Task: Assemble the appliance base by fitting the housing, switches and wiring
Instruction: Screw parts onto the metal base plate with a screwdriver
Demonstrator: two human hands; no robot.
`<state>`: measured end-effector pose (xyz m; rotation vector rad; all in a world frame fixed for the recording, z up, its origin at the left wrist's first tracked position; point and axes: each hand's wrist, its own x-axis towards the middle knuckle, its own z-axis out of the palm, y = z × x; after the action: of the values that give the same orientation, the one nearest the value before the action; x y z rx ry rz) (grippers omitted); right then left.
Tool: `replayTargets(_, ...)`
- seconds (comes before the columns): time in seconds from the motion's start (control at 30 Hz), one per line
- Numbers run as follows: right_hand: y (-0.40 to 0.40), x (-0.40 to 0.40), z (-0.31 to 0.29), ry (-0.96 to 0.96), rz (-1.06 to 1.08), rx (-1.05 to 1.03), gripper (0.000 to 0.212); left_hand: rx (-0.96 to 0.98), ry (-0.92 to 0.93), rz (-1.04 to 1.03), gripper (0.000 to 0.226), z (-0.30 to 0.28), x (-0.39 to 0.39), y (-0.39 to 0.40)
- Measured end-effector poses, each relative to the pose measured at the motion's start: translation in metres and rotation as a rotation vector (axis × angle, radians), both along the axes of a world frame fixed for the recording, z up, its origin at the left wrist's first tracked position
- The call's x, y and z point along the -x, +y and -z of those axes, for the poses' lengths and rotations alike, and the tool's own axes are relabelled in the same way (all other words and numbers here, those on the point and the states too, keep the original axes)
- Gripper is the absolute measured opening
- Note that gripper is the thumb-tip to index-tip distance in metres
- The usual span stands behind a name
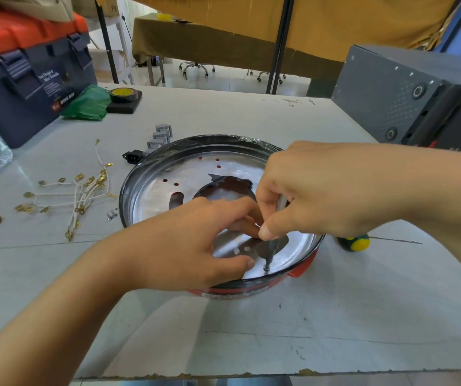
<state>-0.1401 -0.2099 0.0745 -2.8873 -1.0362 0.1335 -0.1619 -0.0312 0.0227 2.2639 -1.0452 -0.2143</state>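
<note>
Right now I judge the step to be fastening the housing: the red appliance base (251, 291) sits on the white table (251, 335) just in front of me, its shiny metal inner plate (151, 196) facing up. My right hand (307, 196) is curled round a slim screwdriver (272, 247), pinching its shaft between thumb and fingertips, with the tip set on 1 screw (266, 268) near the base's near rim. My left hand (195, 246) reaches into the base beside it, thumb pressed on the plate close to the screw and fingers bent toward the shaft; whether they touch it or hold something small I cannot tell.

Next, I think, the tool must be kept upright and turned with steady downward pressure while the plate is kept from shifting.

Counting: 1 base, 1 screwdriver in hand, 1 more, with a green and yellow handle (354, 242), lying right of the base. Left of the base lies 1 loose bundle of white wires with brass terminals (76, 196), too tangled to count. Behind it I see 3 grey switches (160, 137) and 1 black power socket (132, 156).
</note>
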Motion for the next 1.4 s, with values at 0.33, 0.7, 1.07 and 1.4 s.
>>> replayTargets(0.33,-0.004,0.001,-0.007,0.144,0.067,-0.012,0.002,-0.028,0.011,-0.010,0.034,0.000,-0.002,-0.001)
replayTargets(0.7,-0.058,-0.003,-0.002,0.292,0.276,-1.056,0.023,0.018,-0.073,-0.092,0.024,0.002,-0.001,0.002)
replayTargets(1.07,-0.051,-0.028,0.042,0.025,0.637,-0.787,0.025,0.605,-0.138,-0.499,0.011,-0.004,0.002,0.040)
replayTargets(1.4,-0.045,-0.045,0.062,0.161,0.734,-0.847,0.006,0.162,-0.124,-0.927,0.018,0.031,-0.016,0.134)
